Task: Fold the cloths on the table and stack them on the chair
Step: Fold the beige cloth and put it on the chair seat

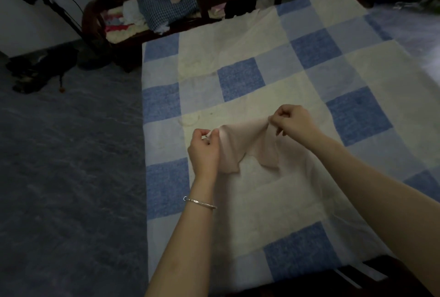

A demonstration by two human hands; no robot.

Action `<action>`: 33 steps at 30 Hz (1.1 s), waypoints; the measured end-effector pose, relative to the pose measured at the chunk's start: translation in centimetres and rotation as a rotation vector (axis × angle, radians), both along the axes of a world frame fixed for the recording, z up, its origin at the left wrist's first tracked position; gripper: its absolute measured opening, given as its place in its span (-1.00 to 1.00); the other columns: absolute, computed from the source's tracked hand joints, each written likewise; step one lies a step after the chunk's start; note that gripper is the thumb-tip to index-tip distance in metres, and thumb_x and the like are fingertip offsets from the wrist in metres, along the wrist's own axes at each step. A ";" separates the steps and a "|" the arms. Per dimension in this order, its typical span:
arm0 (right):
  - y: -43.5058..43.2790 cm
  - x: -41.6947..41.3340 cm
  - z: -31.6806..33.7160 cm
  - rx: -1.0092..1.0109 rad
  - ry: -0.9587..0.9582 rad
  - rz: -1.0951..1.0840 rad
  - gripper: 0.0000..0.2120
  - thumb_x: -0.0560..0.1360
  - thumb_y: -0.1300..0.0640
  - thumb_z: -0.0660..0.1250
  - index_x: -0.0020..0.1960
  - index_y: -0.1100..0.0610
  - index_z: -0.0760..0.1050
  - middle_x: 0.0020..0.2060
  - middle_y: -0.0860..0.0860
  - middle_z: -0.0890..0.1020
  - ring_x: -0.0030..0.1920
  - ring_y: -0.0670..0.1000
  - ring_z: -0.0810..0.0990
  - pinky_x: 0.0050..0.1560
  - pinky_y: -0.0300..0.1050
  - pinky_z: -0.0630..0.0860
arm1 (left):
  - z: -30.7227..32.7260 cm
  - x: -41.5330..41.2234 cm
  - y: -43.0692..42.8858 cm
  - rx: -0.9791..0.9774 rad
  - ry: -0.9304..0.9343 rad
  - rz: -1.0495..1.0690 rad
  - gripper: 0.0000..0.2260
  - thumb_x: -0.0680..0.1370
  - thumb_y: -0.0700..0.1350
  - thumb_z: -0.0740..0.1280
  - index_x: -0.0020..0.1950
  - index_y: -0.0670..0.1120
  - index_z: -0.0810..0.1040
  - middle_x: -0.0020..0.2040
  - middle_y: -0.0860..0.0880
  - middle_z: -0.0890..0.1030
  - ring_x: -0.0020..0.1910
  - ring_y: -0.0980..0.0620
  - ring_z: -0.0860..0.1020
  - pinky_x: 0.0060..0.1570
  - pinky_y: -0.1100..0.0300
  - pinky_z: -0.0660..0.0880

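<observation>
Left hand (203, 151) and right hand (291, 121) each pinch a top corner of the pink cloth (247, 146), lifted above mid-table (357, 70), toward its near edge. Risk: thin pinch slips, cloth bunches, fold goes crooked.

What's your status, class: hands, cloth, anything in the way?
Left hand pinches one cloth corner. Right hand pinches the other. Cloth hangs between them, above table. Nothing seen blocking.

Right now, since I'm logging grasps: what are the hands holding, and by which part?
Both hold one pale pink cloth by its top edge: the left hand pinches the left corner, the right hand the right corner.
</observation>
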State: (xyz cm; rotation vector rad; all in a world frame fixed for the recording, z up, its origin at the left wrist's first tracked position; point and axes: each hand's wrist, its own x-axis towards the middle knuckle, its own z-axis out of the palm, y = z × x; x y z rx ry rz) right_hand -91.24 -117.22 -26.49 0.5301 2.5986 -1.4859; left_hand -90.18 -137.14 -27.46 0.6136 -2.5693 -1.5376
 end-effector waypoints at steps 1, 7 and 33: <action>-0.4 0.1 0.1 -0.030 -0.003 0.013 -0.81 0.45 0.22 0.32 -0.34 0.11 0.48 -0.49 0.03 0.57 -0.57 -0.21 0.52 -0.47 -0.39 0.45 | 0.0 0.1 0.6 0.014 -0.007 -0.013 -0.82 0.52 -0.10 0.33 -0.01 -0.21 0.53 -0.05 -0.18 0.64 -0.05 -0.11 0.56 -0.28 0.30 0.24; -2.6 0.7 0.1 -0.081 0.024 0.107 -0.77 0.43 0.29 0.28 -0.36 0.07 0.44 -0.52 0.00 0.55 -0.58 -0.21 0.51 -0.48 -0.39 0.43 | -0.3 0.9 3.2 0.047 -0.034 -0.143 -0.84 0.53 0.00 0.30 -0.12 -0.08 0.45 -0.29 0.01 0.54 -0.17 -0.11 0.57 -0.16 0.09 0.49; 1.5 1.9 -2.5 -0.252 -0.219 -0.246 -0.80 0.44 0.23 0.24 -0.35 0.15 0.36 -0.48 0.10 0.41 -0.48 0.04 0.41 -0.37 -0.16 0.44 | -4.7 -1.7 -2.6 -0.029 -0.320 0.020 -0.72 0.54 0.00 0.29 0.09 -0.17 0.59 0.11 -0.18 0.63 0.12 -0.18 0.55 -0.03 0.16 0.40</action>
